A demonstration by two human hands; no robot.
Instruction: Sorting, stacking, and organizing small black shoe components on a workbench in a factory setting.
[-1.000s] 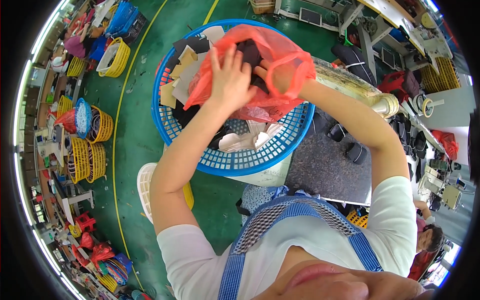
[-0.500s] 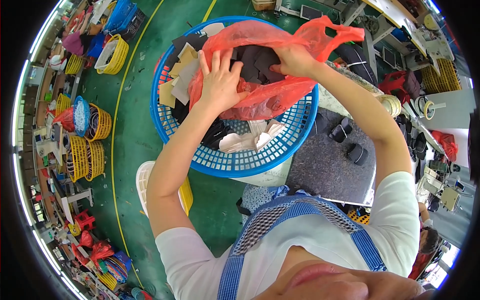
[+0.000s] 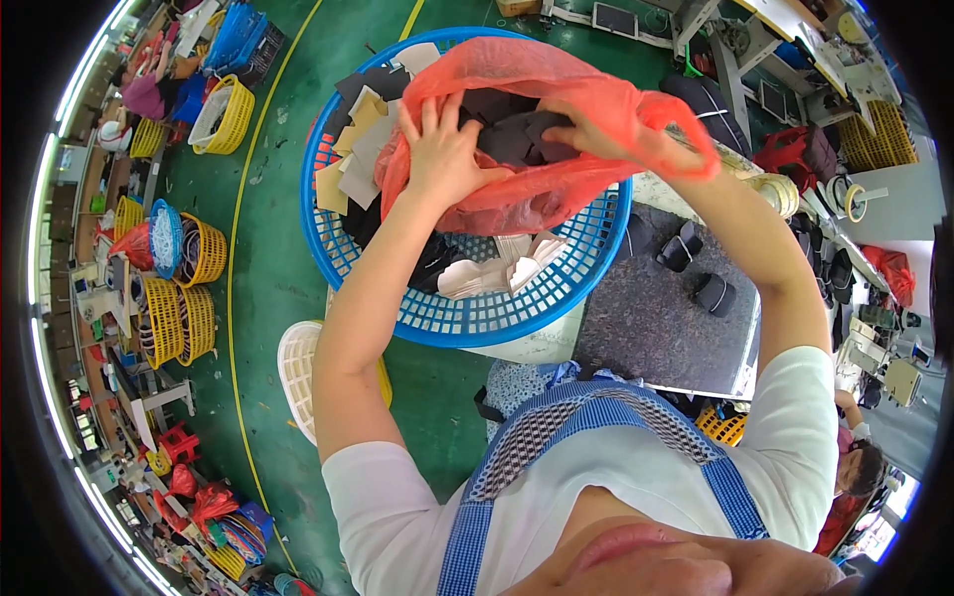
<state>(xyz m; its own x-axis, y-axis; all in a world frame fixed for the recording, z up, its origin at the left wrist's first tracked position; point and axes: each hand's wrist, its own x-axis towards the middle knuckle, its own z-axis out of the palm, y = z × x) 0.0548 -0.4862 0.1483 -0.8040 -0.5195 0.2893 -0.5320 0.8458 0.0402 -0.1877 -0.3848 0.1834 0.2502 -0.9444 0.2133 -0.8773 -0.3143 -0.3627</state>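
Note:
A red plastic bag [image 3: 556,204] lies with its mouth spread wide over a big blue round basket [image 3: 467,333]. Inside the bag is a heap of dark flat pieces [image 3: 512,134]. My left hand [image 3: 445,154] rests on the bag's left side, fingers spread and thumb stretched along the near edge. My right hand [image 3: 586,129] reaches into the bag from the right, thumb and fingers apart, touching the dark pieces. Red film covers part of that hand, and a bag handle lies over its wrist. Tan and grey cut pieces [image 3: 358,149] and white shaped pieces [image 3: 497,273] sit in the basket around the bag.
Right of the basket stands a table with a dark stone-like slab [image 3: 666,318], bearing black strapped pieces [image 3: 679,246]. A white slotted plastic basket [image 3: 298,372] stands at lower left. Yellow baskets [image 3: 179,318] line the left side. Another person [image 3: 857,462] is at far right.
The bag's right handle has dropped from sticking out to the right and now lies over my right wrist. The right hand's fingers have spread a little; my left hand stays on the bag.

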